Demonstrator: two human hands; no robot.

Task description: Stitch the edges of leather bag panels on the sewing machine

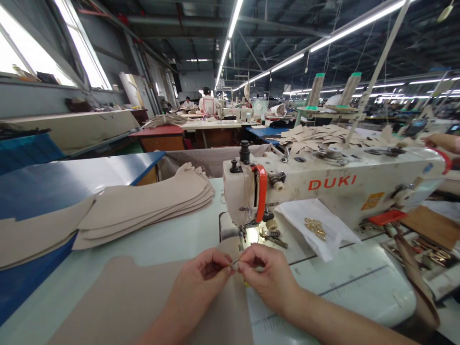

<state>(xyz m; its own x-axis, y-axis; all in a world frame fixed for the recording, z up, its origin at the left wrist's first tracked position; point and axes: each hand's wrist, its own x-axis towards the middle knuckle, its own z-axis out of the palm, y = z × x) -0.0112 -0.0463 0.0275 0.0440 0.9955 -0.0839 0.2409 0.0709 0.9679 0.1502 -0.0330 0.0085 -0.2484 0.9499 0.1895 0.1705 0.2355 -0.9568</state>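
In front of the sewing machine's needle area, my left hand (204, 278) and my right hand (268, 275) meet fingertip to fingertip. Both are closed in a pinch on a small, thin, gold-coloured piece (234, 262); its exact kind is too small to make out. Under my hands a large beige cut panel (151, 287) lies flat on the pale green table, its far edge reaching towards the presser foot. The white sewing machine (334, 177) stands just beyond, its lamp lit. Several gold metal pieces (315, 228) rest on a white sheet (330, 244) right of the needle.
A stack of beige panels (154, 201) lies at the left, partly over a blue surface (36, 287). Thread cones (316, 91) stand behind the machine near a heap of cut pieces (319, 136). A tool tray (431, 254) is at the right. Another person's hand (442, 141) shows there.
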